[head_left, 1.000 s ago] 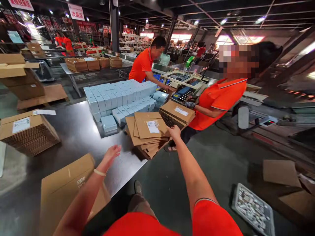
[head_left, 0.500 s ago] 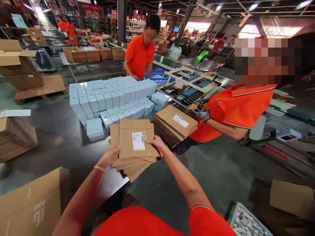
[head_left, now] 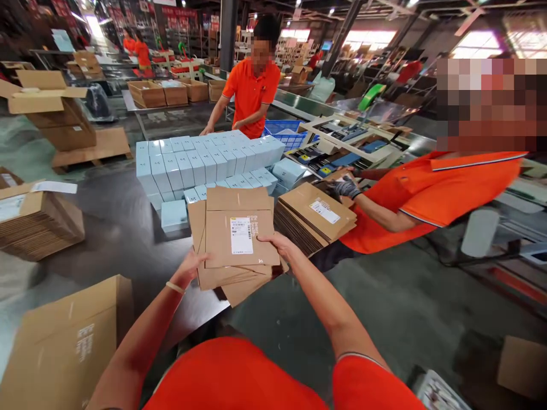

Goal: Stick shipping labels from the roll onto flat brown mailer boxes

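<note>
Both my hands hold a stack of flat brown cardboard cartons with a white barcode label on top, lifted over the near edge of the dark metal table. My left hand grips the stack's lower left corner. My right hand grips its lower right edge. Just beyond the stack lies a block of pale blue boxes, with one single blue box apart at its front.
A person in orange on the right rests a gloved hand by another pile of flat cartons. A second person stands behind the blue boxes. More flat cartons lie at left, and a large brown box stands near me.
My right hand reached the carton stack first, then my left hand joined it. Both now grip the stack, which has been drawn closer to me and raised.
</note>
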Demonstrator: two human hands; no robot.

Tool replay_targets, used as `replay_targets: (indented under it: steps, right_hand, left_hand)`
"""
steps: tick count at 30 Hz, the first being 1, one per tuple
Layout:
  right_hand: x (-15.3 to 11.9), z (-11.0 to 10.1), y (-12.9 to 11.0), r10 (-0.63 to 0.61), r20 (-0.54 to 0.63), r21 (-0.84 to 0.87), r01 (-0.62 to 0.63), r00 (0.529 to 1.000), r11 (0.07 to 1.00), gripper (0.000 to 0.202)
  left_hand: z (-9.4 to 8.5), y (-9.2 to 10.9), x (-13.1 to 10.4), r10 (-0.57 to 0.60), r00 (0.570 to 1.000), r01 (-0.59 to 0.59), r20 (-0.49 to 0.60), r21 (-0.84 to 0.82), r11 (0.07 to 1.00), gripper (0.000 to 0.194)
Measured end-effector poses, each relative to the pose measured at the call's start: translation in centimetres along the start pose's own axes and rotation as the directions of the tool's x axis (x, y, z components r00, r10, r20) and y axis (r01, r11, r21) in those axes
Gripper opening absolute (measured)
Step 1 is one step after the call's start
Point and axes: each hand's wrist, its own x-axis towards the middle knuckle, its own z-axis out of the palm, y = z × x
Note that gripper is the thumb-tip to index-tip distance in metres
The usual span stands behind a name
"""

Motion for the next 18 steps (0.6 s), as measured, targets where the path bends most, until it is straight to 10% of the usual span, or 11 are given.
replay_targets:
  steps: [8,15,18]
  right_hand:
    - [-2.8,1.1,-1.1,-0.300,-0.027,-0.100,0.296,0.953,0.950,0.061]
    - [-6.0,-0.5,-3.6,-0.707,-0.237,-0.306,0.640,0.666,0.705,0.083]
    - [-6.5,-1.7,-1.9,-0.646,-0.223,-0.262,0.594,0.730,0.761,0.072]
  left_hand:
    - [0.0,0.5,-1.6,0.088,0.996,-0.089,0.015,0.055,0.995,0.075]
    - [0.7,6.0,-2.5,0.382,0.912,-0.409,0.146,0.342,0.846,0.085]
    - [0.7,6.5,-2.0,0.295,0.928,-0.362,0.229,0.351,0.864,0.086]
